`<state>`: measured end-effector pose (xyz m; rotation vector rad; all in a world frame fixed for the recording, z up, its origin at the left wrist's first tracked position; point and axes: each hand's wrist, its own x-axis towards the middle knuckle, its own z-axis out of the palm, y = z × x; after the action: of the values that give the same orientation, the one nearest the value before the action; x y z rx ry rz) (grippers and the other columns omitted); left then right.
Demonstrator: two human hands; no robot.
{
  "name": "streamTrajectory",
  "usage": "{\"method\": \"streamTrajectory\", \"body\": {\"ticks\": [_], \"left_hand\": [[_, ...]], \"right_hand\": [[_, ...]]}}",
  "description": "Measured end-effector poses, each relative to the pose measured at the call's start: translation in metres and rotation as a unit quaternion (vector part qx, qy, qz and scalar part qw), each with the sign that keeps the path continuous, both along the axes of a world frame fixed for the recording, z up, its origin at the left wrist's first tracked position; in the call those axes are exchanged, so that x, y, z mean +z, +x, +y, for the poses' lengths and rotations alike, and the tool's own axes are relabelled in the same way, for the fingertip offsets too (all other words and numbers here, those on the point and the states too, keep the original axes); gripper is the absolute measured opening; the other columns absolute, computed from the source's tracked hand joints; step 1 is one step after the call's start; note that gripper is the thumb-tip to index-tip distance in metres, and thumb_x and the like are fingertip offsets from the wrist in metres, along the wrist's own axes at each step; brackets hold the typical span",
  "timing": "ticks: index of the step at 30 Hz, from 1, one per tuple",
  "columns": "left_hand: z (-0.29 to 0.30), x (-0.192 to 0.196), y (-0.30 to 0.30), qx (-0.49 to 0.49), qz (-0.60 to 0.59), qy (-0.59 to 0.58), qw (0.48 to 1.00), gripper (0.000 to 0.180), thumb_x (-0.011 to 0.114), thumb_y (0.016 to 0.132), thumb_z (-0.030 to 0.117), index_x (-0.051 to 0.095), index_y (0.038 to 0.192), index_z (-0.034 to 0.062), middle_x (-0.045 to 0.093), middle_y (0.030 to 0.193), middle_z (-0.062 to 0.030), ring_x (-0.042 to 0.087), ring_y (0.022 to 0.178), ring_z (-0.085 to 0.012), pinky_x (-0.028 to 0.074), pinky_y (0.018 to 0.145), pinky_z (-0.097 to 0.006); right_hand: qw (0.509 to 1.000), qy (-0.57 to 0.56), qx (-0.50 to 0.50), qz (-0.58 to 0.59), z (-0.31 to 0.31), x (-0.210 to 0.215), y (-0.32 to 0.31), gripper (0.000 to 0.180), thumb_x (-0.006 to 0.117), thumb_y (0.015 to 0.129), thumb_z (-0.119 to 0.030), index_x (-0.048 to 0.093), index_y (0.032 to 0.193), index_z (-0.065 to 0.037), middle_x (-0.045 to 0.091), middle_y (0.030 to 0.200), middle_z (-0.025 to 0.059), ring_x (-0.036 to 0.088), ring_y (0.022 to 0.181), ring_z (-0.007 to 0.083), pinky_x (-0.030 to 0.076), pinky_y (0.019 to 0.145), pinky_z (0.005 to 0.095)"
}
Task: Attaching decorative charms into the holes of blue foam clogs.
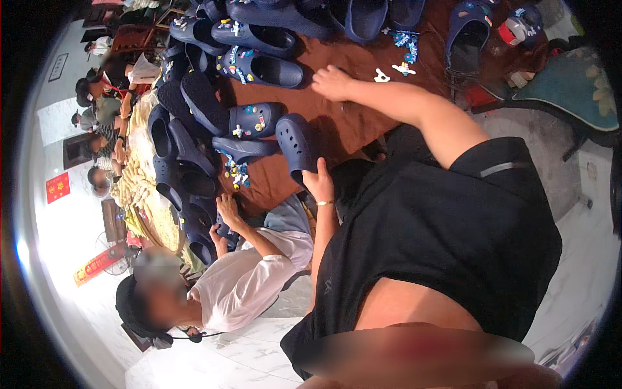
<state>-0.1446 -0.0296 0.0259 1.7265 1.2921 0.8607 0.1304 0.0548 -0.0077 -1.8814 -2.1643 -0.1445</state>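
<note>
While the left hand grips the heel end of a navy clog, fingers wrapped shut around it and toe pointing away, the shoe stands steadied on the brown worktop. The right hand lies palm down and open, holding nothing, reached out toward small white charms just beyond its fingertips. Decorated clogs sit just left of the held one, probably sorted apart. A co-worker's hand handles another clog nearby.
</note>
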Motion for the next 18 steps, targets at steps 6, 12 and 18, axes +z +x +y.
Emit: {"method": "streamTrajectory", "body": {"ticks": [6, 12, 18], "left_hand": [[0.001, 0.005, 0.015, -0.025, -0.012, 0.027, 0.999, 0.031, 0.064, 0.085, 0.017, 0.058, 0.103, -0.0072, 0.064, 0.096, -0.022, 0.062, 0.088, -0.0343, 0.047, 0.078, -0.04], [0.004, -0.001, 0.017, -0.02, 0.037, -0.009, 0.999, 0.032, 0.066, 0.083, 0.016, 0.059, 0.104, -0.0068, 0.064, 0.096, -0.023, 0.062, 0.089, -0.0355, 0.046, 0.081, -0.041], [0.009, 0.0, 0.033, -0.044, 0.146, 0.084, 0.985, 0.03, 0.066, 0.083, 0.02, 0.058, 0.092, -0.007, 0.063, 0.089, -0.0215, 0.06, 0.083, -0.0303, 0.046, 0.075, -0.038]], "right_hand": [[0.999, 0.01, -0.001, -0.041, -0.052, 0.007, 0.078, 0.01, 0.053, 0.076, -0.016, 0.059, 0.08, -0.009, 0.055, 0.087, 0.0078, 0.054, 0.089, 0.0247, 0.041, 0.075, 0.0384], [0.995, 0.079, -0.062, -0.015, -0.093, 0.022, 0.102, 0.02, 0.061, 0.075, -0.017, 0.058, 0.092, -0.007, 0.053, 0.097, 0.0095, 0.051, 0.096, 0.0273, 0.04, 0.079, 0.0394], [0.999, -0.015, 0.04, 0.02, -0.126, 0.036, 0.073, 0.056, 0.066, 0.078, -0.029, 0.048, 0.126, -0.007, 0.037, 0.139, 0.0176, 0.034, 0.13, 0.033, 0.03, 0.104, 0.0459]]}}
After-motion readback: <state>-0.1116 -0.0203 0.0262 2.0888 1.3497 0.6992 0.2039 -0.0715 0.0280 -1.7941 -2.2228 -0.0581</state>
